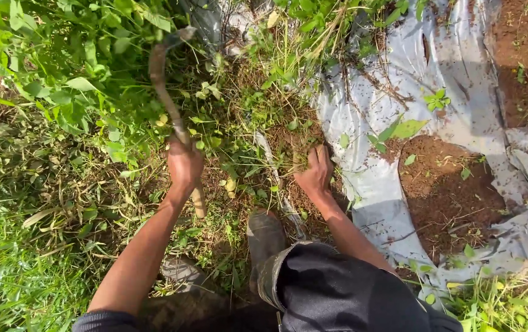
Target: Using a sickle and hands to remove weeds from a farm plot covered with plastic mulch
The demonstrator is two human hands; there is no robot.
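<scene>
Nearest: dark trouser leg (344, 295) and muddy grey rubber boot (265, 237), toe pointing up the frame, standing on trampled grass and dry stalks (48, 209).

Left hand (184, 165): fingers wrapped tight around the wooden handle of a curved brown sickle-like tool (164, 86). Long axis runs near upright in the frame, leaning slightly left; the butt end sticks out below the fist toward the boot, the shaft rises away from the person, and the hooked tip bends right at the top, among leaves.

Right hand (314, 172): fingers pressed together and curled down into a clump of dry weeds and soil (288, 138), just right of the tool.

Beyond and right: crumpled silver-grey plastic mulch sheet (374, 190), torn open over patches of brown earth (445, 184).

Farthest, upper left: dense green leafy plants (61, 55). Outdoor field, sunlit.
</scene>
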